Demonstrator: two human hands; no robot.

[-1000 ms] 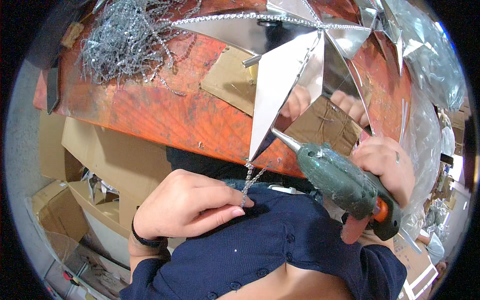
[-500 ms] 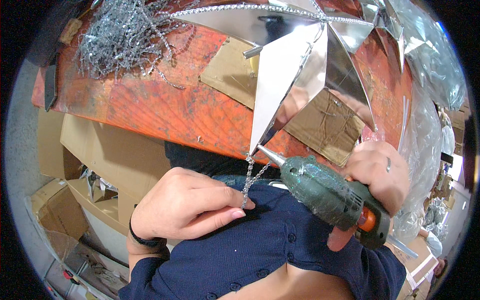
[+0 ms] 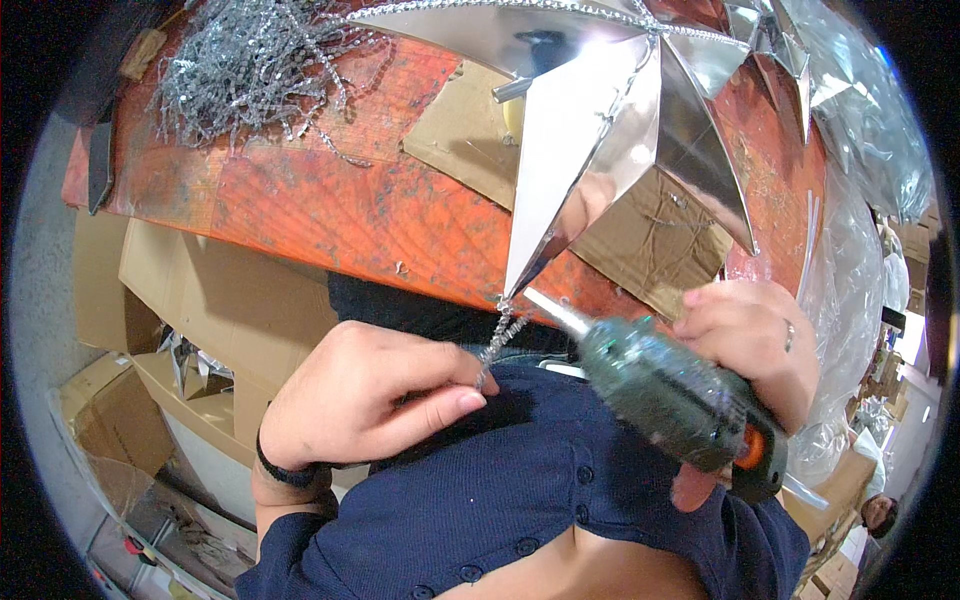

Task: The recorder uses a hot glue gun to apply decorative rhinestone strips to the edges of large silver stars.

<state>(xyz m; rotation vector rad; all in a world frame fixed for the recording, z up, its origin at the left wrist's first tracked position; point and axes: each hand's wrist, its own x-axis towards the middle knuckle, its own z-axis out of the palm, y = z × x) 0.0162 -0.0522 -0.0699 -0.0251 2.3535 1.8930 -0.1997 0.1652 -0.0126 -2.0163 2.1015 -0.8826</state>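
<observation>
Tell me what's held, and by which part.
Left hand: a silver beaded trim, pinched at its lower visible end. Right hand: a dark-green plastic glue gun, gripped toward its rear, finger placement partly hidden.

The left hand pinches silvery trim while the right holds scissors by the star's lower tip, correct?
Not scissors: the head view shows the right hand holding a green glue gun by the star's lower tip. The left hand does pinch silvery trim.

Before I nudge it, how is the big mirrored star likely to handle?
The star probably stays stiff, as its flat faces meet in crisp folds. Its glossy skin looks apt to slip in the grip. Tugging the silver trim, which runs from its near tip to the left hand, might drag it along.
</observation>
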